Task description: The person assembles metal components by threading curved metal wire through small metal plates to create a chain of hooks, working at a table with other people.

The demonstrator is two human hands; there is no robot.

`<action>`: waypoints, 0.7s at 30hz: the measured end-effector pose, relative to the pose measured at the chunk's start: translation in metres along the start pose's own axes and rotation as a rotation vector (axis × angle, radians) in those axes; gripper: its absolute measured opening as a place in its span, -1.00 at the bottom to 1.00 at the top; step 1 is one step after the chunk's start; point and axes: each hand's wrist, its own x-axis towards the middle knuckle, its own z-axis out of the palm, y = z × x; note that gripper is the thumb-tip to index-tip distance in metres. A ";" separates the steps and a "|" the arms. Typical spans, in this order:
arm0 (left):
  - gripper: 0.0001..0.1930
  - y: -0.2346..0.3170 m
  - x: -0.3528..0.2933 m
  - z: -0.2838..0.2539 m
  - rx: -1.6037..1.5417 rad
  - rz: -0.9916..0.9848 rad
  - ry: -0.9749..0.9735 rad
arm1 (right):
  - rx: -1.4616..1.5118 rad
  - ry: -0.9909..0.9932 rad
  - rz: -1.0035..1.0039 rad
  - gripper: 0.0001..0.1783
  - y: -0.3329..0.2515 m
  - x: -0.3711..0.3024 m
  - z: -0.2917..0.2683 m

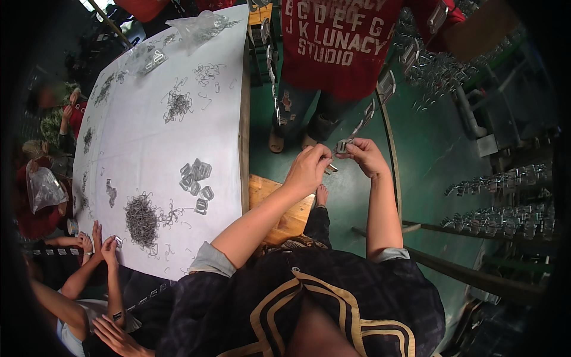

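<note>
So both hands were up in the air, past the right edge of the table (220,119). The right hand (367,157) had a flat silvery buckle (342,146) pinched between thumb and fingers, right at the lower end of a hanging chain of metal links (369,113). The left hand (308,166) was just beside it, fingers curled in and gripping a small shiny piece (331,168); it was half hidden and too tiny for me to say what kind, honestly.

On the table, a loose cluster of buckles (196,178) lay near the right edge, and a big dark heap of wire hooks (141,220) sat closer to the near edge, with strays scattered around it. A smaller hook pile (178,106) was farther up, and a clear plastic bag (199,28) lay near the far right corner. A wooden surface (297,217) stuck out by the right edge, and a person in a red shirt (333,77) stood beyond the hands. Over by the near left corner, a co-worker's hands (109,247) were at the table's edge
</note>
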 end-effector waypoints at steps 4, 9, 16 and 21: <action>-0.92 -0.007 0.002 0.015 0.036 0.003 0.106 | -0.201 0.125 -0.110 -0.79 0.002 -0.006 0.022; -0.90 -0.012 -0.002 0.018 0.113 0.005 0.183 | -0.207 0.191 -0.147 -0.75 0.005 -0.010 0.042; -0.90 -0.015 -0.006 0.013 0.152 0.005 0.181 | -0.215 0.173 -0.179 -0.74 0.006 -0.009 0.059; -0.84 -0.040 -0.008 0.017 0.081 -0.063 0.191 | -0.212 0.228 -0.177 -0.72 0.021 -0.007 0.057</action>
